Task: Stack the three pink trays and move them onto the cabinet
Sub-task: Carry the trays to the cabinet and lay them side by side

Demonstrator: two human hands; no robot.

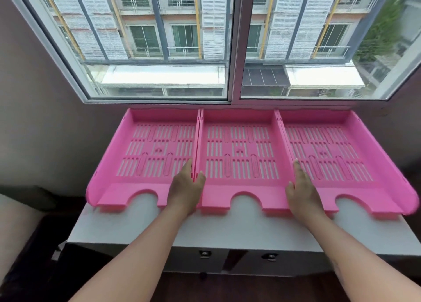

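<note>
Three slotted pink trays stand side by side on a white cabinet top (227, 231) under a window: the left tray (145, 151), the middle tray (239, 151) and the right tray (330, 151). All three are empty and their side walls touch. My left hand (185, 190) straddles the walls where the left and middle trays meet, thumb inside the middle tray, fingers inside the left one. On the middle tray's right wall sits my right hand (303, 192), with the thumb inside the middle tray and the fingers lying along the right tray's side.
A large sliding window (232, 51) rises just behind the trays. Brown walls close in on the left and right. Below the white top are two drawer fronts with dark handles (205, 254). A pale cushioned object (13, 222) lies low at the left.
</note>
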